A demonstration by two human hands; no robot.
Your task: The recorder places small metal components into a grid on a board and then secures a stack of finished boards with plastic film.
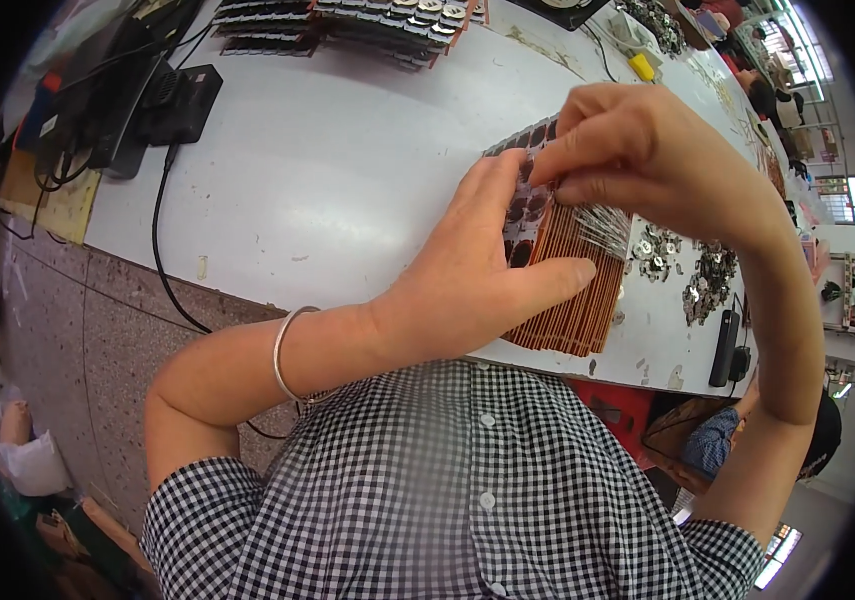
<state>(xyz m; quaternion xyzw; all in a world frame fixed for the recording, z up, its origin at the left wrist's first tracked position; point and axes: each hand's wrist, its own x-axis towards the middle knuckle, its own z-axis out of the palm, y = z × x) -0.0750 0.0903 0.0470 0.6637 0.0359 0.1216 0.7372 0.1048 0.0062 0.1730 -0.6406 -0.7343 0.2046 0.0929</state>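
Observation:
My left hand (482, 265) lies with fingers stretched along the edge of a grey holder with rows of dark round pieces (519, 252). Its thumb reaches apart over a stack of thin orange-brown strips (572, 318). My right hand (622, 150) arches above the same holder. Its thumb and fingers are pinched close to the left fingertips; whatever is in the pinch is too small or hidden to name. Thin silvery wire-like pieces (602, 230) lie on the strips below the right hand. Loose small metal parts (709, 280) are piled to the right.
Filled racks of similar pieces (387, 22) stand at the far edge of the white table (327, 170). A black box (182, 103) with a cable sits at left. A slim black device (723, 347) lies at the right edge. Another person's patterned clothing (712, 440) shows at lower right.

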